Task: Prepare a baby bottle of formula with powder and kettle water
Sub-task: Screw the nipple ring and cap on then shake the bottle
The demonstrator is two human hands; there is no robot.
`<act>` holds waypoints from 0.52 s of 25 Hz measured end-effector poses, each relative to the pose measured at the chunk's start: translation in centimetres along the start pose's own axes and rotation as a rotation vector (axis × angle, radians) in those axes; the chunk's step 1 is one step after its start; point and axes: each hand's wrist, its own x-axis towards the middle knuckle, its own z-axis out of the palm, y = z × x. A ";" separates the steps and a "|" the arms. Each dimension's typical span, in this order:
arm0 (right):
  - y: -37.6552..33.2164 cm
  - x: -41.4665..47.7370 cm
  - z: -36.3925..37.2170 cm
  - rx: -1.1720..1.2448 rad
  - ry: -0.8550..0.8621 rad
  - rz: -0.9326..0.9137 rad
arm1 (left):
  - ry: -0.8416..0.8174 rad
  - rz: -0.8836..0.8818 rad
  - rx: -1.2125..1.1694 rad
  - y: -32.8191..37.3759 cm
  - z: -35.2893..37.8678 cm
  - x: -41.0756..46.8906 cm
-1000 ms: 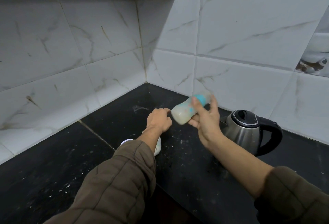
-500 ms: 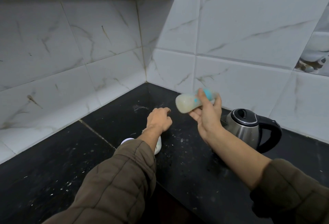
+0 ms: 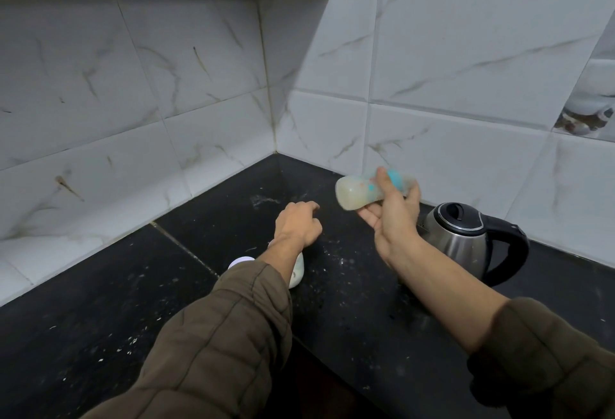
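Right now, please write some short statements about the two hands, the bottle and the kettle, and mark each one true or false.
1. The right hand holds the baby bottle on its side in the air. True.
2. The kettle stands on the black countertop. True.
3. The lid of the kettle is open. False: the lid is closed.
4. The left hand grips the handle of the kettle. False: it holds nothing and is low over the countertop, apart from the kettle.
5. The baby bottle looks pale and cloudy inside. True.
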 end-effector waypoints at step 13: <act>-0.5 -0.7 0.0 -0.008 -0.169 0.261 | 0.001 0.002 0.020 0.5 0.1 0.1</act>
